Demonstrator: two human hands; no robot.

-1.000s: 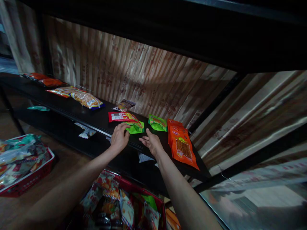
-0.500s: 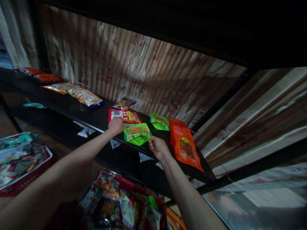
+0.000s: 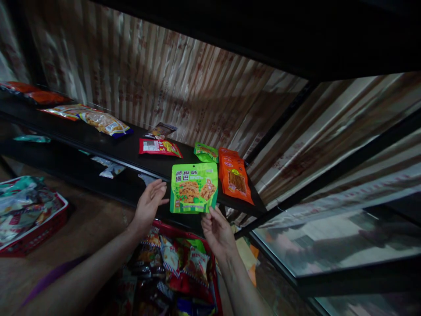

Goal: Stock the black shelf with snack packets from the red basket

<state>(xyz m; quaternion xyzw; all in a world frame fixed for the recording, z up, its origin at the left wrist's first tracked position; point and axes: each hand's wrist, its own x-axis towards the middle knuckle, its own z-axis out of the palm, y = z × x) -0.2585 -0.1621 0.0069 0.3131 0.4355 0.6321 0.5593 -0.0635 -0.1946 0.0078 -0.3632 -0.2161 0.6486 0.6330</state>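
Observation:
My right hand [image 3: 215, 228] pinches the lower edge of a green snack packet [image 3: 194, 188] and holds it upright in front of the black shelf [image 3: 131, 151]. My left hand [image 3: 148, 204] is open beside the packet's left edge, fingers spread, not gripping it. On the shelf behind lie a red packet [image 3: 159, 147], a smaller green packet [image 3: 206, 152] and a stack of orange packets [image 3: 234, 180].
More packets [image 3: 105, 124] lie along the shelf to the left. A red basket [image 3: 184, 272] full of snack bags sits below my hands, another red basket [image 3: 26, 217] on the floor at left. A dark shelf overhangs above. A striped wall backs the shelf.
The green packet has been lifted off the shelf by my right hand and now stands upright toward me. My left hand left the red packet and opened beside the green one.

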